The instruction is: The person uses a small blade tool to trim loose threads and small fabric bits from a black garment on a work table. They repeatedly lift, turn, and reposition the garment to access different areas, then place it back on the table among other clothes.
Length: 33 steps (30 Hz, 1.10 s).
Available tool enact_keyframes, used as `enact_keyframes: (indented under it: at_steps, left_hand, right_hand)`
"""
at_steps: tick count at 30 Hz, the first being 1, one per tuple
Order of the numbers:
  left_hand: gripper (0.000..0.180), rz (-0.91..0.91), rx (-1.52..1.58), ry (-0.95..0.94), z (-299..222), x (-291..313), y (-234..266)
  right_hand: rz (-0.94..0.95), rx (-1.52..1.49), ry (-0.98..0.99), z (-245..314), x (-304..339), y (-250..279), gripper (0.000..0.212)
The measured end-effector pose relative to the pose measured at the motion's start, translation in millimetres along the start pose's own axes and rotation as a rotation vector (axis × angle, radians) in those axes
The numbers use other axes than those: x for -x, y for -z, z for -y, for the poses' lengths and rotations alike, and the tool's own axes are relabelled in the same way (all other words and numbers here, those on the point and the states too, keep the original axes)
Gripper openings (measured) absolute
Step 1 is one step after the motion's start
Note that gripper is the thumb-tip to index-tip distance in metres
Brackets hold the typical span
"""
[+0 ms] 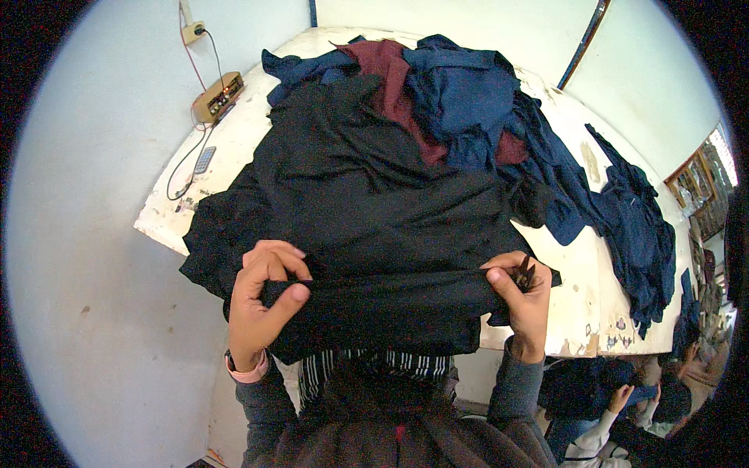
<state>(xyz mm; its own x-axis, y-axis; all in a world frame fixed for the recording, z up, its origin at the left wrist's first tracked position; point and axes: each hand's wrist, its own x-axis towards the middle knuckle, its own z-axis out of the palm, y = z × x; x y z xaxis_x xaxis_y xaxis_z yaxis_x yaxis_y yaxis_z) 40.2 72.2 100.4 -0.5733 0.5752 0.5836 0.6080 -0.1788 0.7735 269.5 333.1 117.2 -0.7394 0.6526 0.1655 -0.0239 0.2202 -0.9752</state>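
1. Counter: spreading away beyond the fingers.
2. Black cloth: lying rumpled beyond the fingers, a fold running between them, the near part hanging closer to the body.
3. Navy cloth: heaping farther out than the fingers, more trailing off to their right.
4. Maroon cloth: showing among the navy.
5. Left hand: thumb and forefinger pinching the fold, nearly closed. Right hand: thumb and forefinger doing likewise. My judgement: good work here is keeping both pinches level, pulling evenly, smoothing creases between.
6. Dark pointed tool: sitting within the right fingers, perhaps snips; best pointing clear of the cloth.
7. Marks: dotting the counter right of the right fingers, too small to read. No brand or label is showing on the cloth.
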Motion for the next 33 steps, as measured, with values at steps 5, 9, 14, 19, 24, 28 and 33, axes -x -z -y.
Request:
enact_keyframes:
  at_steps: [5,9,14,19,24,28,33]
  left_hand:
    - [0.022,-0.111,0.346,0.343,-18.5,9.1,1.2]
    - [0.02,-0.311,0.485,0.617,-23.3,15.3,-12.9]
    - [0.012,-0.139,0.357,0.53,-9.9,16.2,-22.0]
    - [0.025,-0.041,0.193,0.428,1.0,16.1,-36.3]
    - [0.023,-0.428,-0.067,0.274,22.9,3.8,17.1]
    - [0.032,-0.367,-0.424,0.353,41.4,-1.6,42.0]
    - [0.045,-0.154,-0.734,0.101,21.7,3.9,-8.2]
  right_hand:
    - [-0.054,0.006,0.066,-3.5,-0.4,-0.5,0.006]
    - [-0.089,0.011,0.058,-7.7,-3.0,-0.6,0.008]
    - [-0.075,0.012,0.037,-12.0,-6.5,-0.2,0.009]
    - [0.011,0.065,0.082,-5.6,-4.9,-9.8,0.008]
    - [0.152,0.288,0.108,-8.1,-10.7,-9.6,0.012]
    - [0.174,0.078,-0.028,-9.0,-9.1,-23.3,0.009]
    - [0.307,0.075,-0.053,-9.5,-8.9,-35.6,0.014]
